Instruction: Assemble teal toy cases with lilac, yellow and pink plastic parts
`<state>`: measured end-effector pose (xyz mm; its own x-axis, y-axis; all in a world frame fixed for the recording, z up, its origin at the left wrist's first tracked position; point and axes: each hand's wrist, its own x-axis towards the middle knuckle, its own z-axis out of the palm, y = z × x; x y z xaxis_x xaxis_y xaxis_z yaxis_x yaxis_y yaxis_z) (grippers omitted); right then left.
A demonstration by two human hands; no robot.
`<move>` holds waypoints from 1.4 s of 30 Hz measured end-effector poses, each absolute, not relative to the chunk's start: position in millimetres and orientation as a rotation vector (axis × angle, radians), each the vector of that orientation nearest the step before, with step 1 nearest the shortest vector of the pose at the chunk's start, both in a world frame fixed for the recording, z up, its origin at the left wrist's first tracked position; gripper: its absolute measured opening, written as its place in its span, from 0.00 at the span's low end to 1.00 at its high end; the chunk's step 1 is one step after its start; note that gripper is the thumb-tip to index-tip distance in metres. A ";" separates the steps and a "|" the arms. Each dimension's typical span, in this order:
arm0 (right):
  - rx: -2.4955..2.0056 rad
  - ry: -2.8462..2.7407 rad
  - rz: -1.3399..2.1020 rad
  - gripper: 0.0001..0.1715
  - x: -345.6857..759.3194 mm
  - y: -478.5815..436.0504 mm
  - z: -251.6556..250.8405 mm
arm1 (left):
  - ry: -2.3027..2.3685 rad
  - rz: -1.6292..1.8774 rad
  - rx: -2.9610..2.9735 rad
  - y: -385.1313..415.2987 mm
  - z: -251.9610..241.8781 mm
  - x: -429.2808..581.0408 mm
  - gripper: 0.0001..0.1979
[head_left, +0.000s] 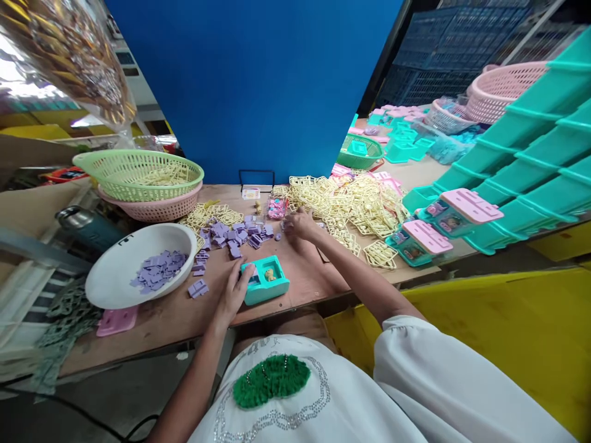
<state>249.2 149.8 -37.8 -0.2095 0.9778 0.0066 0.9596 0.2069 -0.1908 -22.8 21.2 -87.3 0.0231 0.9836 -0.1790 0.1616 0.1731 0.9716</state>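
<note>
My left hand (pixel 236 288) grips the left side of a small teal plastic box (pixel 266 294), its thumb and fingers over the rim. Two openings show in the box's top, and a small yellowish piece (pixel 269 275) lies in the right one. Further back, my right hand (pixel 301 224) is closed with fingertips down at the tabletop; what they pinch is hidden. Just left of it stands a clear container of pink pieces (pixel 277 208). Purple plastic pieces (pixel 235 234) lie scattered between the hands and the white bowl (pixel 188 246).
Cream plastic frames (pixel 355 206) are heaped at right. Two pink-lidded teal boxes (pixel 427 237) stand near stacked teal trays (pixel 517 166). At left, a green basket (pixel 138 157) rests in a pink one, behind a dark bottle (pixel 87 227). A blue panel (pixel 258 86) rises behind the table.
</note>
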 end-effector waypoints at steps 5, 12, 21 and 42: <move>-1.928 -2.392 0.185 0.21 245.8 153.6 -41.1 | 1.361 1.027 1.246 24.2 -95.0 -27.4 0.30; -1.796 -2.284 0.289 0.15 252.2 149.0 -43.3 | 1.347 1.391 1.548 10.5 -60.7 -21.7 0.29; -1.456 -1.741 0.548 0.22 262.4 116.1 -26.7 | 1.205 1.461 1.538 -0.8 -25.7 -16.6 0.18; -0.700 -1.679 0.929 0.17 203.6 7.3 2.1 | 0.825 1.248 0.820 1.5 2.0 8.0 0.23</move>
<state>203.6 7.3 2.1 -0.2836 0.8148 0.5057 0.0043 0.5284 -0.8490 8.0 1.5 2.0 0.1276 0.9886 -0.0802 -0.4612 0.1307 0.8776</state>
